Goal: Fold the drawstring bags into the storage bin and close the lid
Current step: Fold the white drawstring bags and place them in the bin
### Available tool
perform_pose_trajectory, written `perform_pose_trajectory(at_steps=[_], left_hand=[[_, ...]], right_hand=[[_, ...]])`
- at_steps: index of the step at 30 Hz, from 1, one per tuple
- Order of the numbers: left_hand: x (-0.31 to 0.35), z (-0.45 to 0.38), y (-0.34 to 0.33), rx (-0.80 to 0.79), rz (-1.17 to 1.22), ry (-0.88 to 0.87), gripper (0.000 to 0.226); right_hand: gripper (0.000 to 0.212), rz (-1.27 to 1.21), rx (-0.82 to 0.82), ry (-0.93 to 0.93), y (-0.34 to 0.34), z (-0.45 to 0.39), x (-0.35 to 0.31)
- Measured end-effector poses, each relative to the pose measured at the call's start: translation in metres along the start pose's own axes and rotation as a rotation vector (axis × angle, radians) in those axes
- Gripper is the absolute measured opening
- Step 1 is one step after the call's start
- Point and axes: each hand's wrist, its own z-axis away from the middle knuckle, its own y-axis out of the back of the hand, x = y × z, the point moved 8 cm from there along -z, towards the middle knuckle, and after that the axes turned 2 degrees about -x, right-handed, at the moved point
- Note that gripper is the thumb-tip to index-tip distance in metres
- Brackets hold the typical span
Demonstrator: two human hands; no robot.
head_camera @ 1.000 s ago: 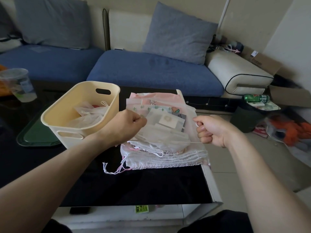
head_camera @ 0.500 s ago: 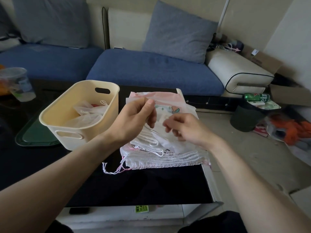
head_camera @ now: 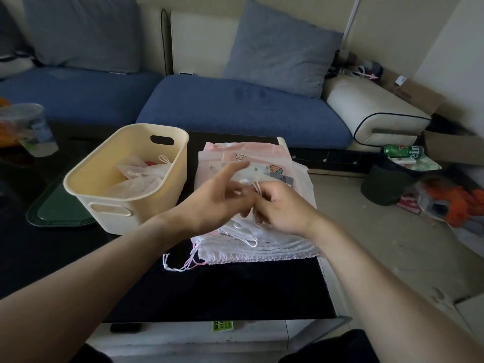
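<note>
**Working a white cord over the pile of bags**

Meeting above the pile, both hands hover close together, nearly touching. On the right hand (head_camera: 281, 205) the fingers curl inward and pinch a thin white cord (head_camera: 256, 188), which loops over the knuckles and trails down between the two hands. On the left hand (head_camera: 217, 199) the forefinger reaches out straight while the other fingers bend loosely toward the cord; whether they grip it cannot be told through the blur.

Under the hands lies the stack of bags (head_camera: 262, 244), flat and soft. Those on top are sheer white with gathered, ruffled mouths; those at the back are pale pink, one printed with a small strawberry. Knotted cord ends, white and pink, spill from the near left corner onto the glossy black table (head_camera: 222, 289).

Just left of the stack stands the bin (head_camera: 104, 203), a cream plastic tub with rounded corners and slotted handles. Crumpled sheer bags already lie inside it. A flat dark green tray (head_camera: 52, 213) shows behind the bin's left side, and farther left stands a clear plastic cup (head_camera: 36, 132).

Beyond the table runs a blue sofa (head_camera: 235, 111) with grey cushions.
</note>
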Motion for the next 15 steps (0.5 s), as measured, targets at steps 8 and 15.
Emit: perform_pose_trajectory(at_steps=[8, 15], left_hand=[[0.005, 0.002, 0.024, 0.233, -0.31, -0.096, 0.01], [-0.004, 0.009, 0.065, 0.508, -0.43, 0.02, 0.013]], right_hand=[[0.038, -0.198, 0.03, -0.064, 0.01, 0.0, 0.013], [0.038, -0.334, 0.224, -0.126, 0.036, 0.001, 0.029]])
